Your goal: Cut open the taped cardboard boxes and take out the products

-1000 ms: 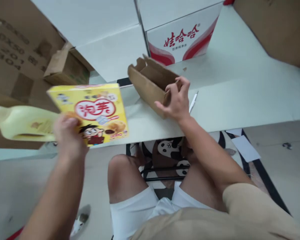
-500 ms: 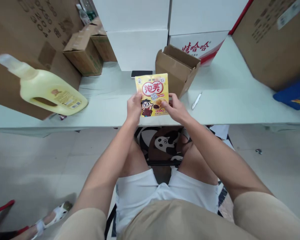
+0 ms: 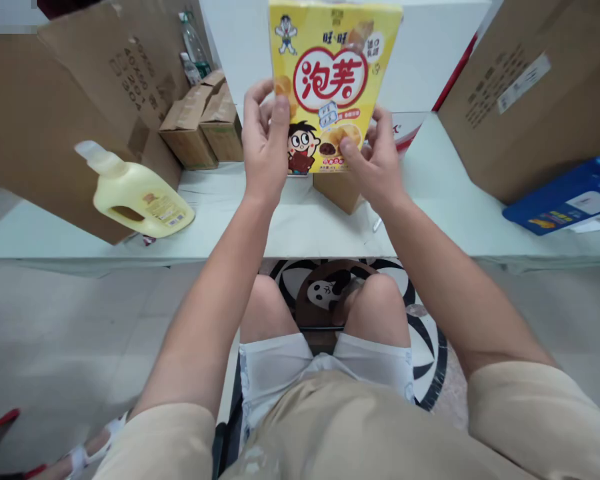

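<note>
You've raised the yellow snack box (image 3: 340, 87), now above the worktop (image 3: 290, 230), in from its front edge. Left hand (image 3: 265, 147) clasps its left side, right hand (image 3: 383, 160) its lower right; both occupied, brown carton (image 3: 341, 193) unheld, mostly hidden.

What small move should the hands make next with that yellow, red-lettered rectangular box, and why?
I'd perhaps shift the yellow, red-lettered rectangular box slightly aside: the left hand and right hand both grip it, and in this view only a lower part of the brown cardboard carton shows past its bottom edge.
</note>
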`<state>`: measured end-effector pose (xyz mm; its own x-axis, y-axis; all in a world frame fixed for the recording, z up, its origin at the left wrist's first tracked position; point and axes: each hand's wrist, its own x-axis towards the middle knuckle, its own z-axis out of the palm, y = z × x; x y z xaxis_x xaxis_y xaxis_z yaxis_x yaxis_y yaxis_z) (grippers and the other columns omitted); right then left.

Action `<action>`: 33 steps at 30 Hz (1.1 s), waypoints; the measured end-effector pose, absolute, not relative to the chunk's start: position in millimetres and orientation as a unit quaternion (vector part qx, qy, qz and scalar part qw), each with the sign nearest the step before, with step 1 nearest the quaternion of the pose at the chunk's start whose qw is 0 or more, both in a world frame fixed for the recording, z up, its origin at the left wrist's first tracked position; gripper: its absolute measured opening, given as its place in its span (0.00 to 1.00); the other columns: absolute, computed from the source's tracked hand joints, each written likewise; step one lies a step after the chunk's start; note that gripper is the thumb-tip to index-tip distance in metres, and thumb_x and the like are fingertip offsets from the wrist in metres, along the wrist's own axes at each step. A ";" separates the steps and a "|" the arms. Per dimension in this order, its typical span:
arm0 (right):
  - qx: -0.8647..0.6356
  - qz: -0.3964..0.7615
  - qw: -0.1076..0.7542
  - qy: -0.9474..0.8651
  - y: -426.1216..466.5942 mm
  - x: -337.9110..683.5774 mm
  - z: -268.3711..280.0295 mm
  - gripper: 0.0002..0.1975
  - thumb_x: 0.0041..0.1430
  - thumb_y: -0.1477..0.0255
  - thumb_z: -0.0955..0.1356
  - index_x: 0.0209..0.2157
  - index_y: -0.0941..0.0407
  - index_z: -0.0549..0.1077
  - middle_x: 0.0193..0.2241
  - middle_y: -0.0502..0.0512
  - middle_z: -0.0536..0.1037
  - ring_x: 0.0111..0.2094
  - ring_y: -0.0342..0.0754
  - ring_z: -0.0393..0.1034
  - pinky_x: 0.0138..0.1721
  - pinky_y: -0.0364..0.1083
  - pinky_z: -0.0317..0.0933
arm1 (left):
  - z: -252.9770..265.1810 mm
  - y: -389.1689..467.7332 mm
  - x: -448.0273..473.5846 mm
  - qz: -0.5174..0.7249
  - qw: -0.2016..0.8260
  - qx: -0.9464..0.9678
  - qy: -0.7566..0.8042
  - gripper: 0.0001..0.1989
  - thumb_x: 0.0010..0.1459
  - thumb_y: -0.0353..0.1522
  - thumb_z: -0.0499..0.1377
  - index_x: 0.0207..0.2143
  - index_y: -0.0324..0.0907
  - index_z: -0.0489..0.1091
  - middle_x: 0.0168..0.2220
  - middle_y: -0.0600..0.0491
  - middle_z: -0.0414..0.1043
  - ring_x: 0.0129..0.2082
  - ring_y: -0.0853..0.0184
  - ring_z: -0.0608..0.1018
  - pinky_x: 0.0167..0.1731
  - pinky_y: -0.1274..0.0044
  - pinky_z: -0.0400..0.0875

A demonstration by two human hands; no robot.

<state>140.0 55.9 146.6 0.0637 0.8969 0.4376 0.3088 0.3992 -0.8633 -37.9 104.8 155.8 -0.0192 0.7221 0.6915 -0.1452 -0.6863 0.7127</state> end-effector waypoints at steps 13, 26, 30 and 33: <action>-0.673 0.338 0.615 -0.235 -25.8 270.3 -9.5 0.41 0.42 0.41 0.74 0.53 0.45 0.59 0.45 0.52 0.76 0.30 0.43 0.72 0.24 0.41 0.65 | -65.5 77.2 -65.7 0.404 0.360 0.693 0.477 0.25 0.65 0.54 0.56 0.49 0.43 0.72 0.49 0.44 0.76 0.50 0.56 0.79 0.51 0.60 0.77; -0.833 0.209 0.503 -0.096 157.6 444.3 -36.6 0.23 0.65 0.64 0.70 0.58 0.53 0.68 0.27 0.47 0.72 0.19 0.41 0.62 0.21 0.43 0.60 | -91.8 148.7 -31.8 0.132 0.101 0.832 0.530 0.25 0.65 0.38 0.54 0.60 0.39 0.73 0.66 0.37 0.67 0.70 0.42 0.65 0.68 0.50 0.62; -0.842 0.192 0.494 -0.102 236.9 474.4 -38.6 0.16 0.67 0.64 0.69 0.53 0.54 0.71 0.29 0.48 0.72 0.21 0.40 0.64 0.25 0.44 0.64 | -95.5 144.7 -32.3 0.096 0.048 0.843 0.527 0.23 0.65 0.39 0.54 0.59 0.42 0.75 0.65 0.38 0.69 0.69 0.43 0.67 0.65 0.51 0.66; -0.836 0.203 0.497 -0.109 286.0 481.7 -39.1 0.14 0.68 0.65 0.67 0.51 0.56 0.71 0.30 0.50 0.72 0.22 0.39 0.65 0.27 0.44 0.65 | -97.2 144.3 -35.1 0.086 0.046 0.846 0.525 0.23 0.65 0.39 0.54 0.59 0.44 0.75 0.64 0.39 0.70 0.68 0.42 0.67 0.65 0.51 0.66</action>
<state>481.7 286.0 -39.1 0.8936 0.3850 -0.2307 -0.0189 -0.4811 -0.8764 -35.1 144.3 -97.2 0.4342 0.8957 0.0963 0.8798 -0.4446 0.1681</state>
